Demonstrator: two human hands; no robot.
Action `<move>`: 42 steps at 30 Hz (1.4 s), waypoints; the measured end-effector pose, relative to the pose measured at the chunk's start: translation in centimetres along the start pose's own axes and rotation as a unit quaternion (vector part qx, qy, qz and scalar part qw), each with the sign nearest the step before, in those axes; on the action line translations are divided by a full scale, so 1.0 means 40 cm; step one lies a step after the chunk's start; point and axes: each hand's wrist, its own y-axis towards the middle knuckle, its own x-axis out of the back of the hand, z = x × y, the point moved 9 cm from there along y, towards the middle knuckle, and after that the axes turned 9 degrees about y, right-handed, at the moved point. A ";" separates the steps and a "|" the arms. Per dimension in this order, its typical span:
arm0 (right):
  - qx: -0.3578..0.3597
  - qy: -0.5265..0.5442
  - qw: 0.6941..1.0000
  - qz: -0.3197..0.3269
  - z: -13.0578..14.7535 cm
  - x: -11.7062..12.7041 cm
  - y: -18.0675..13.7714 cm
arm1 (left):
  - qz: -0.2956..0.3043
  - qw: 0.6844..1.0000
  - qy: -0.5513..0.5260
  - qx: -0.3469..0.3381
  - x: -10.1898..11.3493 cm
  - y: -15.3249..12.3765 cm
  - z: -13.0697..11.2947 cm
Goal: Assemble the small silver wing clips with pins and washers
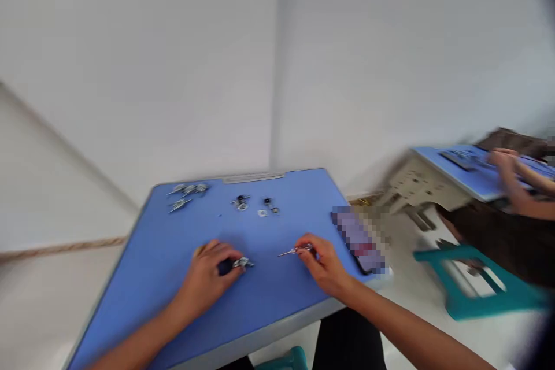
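My left hand [207,277] rests on the blue desk [173,260] with its fingers curled round a small dark and silver part [236,265]. My right hand [323,263] pinches a thin silver tool [293,251], a small screwdriver by its look, whose tip points left toward the part. The picture is smeared by motion, so the fine shapes are unclear.
Several small metal parts [187,193] lie at the desk's far left, more [240,202] near its far middle. A phone [358,240] lies at the right edge. To the right, another person's hands [505,165] work at a second blue desk; a teal stool [468,280] stands between.
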 end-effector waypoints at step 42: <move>0.207 -0.168 0.933 0.241 0.172 -0.185 0.168 | -0.008 0.996 -0.061 0.065 0.023 -0.006 0.033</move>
